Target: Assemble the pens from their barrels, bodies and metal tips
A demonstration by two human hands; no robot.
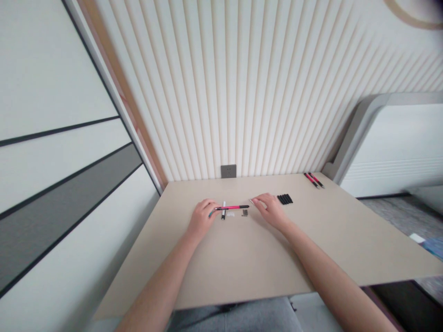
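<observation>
My left hand [202, 216] is closed on the rear end of a red and black pen [235, 207], which lies level with its dark end pointing right. Just past that end, my right hand [270, 210] pinches a small pale piece [251, 201], too small to make out clearly. Under the pen, a white stick with a black end [224, 212] lies on the table. Beside it are several tiny white pieces [230, 214] and a little group of small dark metallic parts [245, 213]. Several short black tubes [284, 199] lie in a row just right of my right hand.
Two red and black pens [314, 180] lie at the back right of the beige table [235, 263]. A ribbed wall with a grey socket [228, 171] stands behind it. White panels [79, 240] rise on the left, and a pale bed headboard [394, 143] is on the right.
</observation>
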